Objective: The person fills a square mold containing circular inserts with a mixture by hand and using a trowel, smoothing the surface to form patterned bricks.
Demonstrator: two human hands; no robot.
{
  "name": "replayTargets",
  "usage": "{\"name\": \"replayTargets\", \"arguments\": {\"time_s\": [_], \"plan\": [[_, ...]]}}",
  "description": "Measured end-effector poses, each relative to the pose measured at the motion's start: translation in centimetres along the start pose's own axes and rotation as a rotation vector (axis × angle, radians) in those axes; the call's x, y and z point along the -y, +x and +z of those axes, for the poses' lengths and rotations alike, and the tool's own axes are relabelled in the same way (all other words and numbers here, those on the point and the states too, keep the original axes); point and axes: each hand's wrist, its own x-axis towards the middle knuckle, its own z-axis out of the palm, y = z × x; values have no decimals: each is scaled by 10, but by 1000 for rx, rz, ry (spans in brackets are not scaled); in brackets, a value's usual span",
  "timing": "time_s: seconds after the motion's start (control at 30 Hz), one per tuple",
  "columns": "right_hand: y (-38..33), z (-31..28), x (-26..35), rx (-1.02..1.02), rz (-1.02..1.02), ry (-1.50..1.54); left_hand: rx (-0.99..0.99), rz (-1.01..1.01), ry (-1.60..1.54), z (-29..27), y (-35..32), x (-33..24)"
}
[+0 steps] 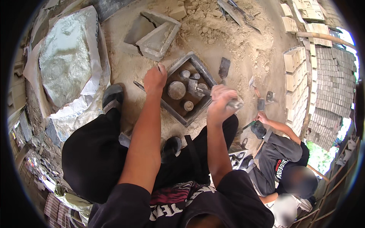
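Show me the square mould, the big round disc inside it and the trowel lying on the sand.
Square mould (202, 68): head view, its upper right rim.
Round disc (176, 90): head view, its flat top.
Trowel (224, 67): head view, its dark blade.

The person squats, both bare forearms stretched forward and down between the knees. The left hand (154, 79) reaches farther out, fingers curled downward, knuckles up. The right hand (219, 99) sits nearer, clenched in a fist, wrist slightly bent.
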Motion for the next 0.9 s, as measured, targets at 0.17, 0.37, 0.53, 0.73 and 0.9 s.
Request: {"name": "replayTargets", "arguments": {"time_s": [0.17, 0.37, 0.53, 0.73, 0.9], "plan": [[17, 23, -7, 147, 133, -146, 39, -7, 0, 0, 2, 1], [34, 39, -12, 64, 59, -23, 27, -6, -12, 0, 1, 2], [57, 30, -21, 115, 190, 197, 25, -9, -17, 0, 1, 1], [98, 28, -25, 522, 455, 136, 34, -20, 3, -2, 2, -1], [116, 21, -26, 645, 422, 210, 47, -4, 25, 0, 3, -1]]}}
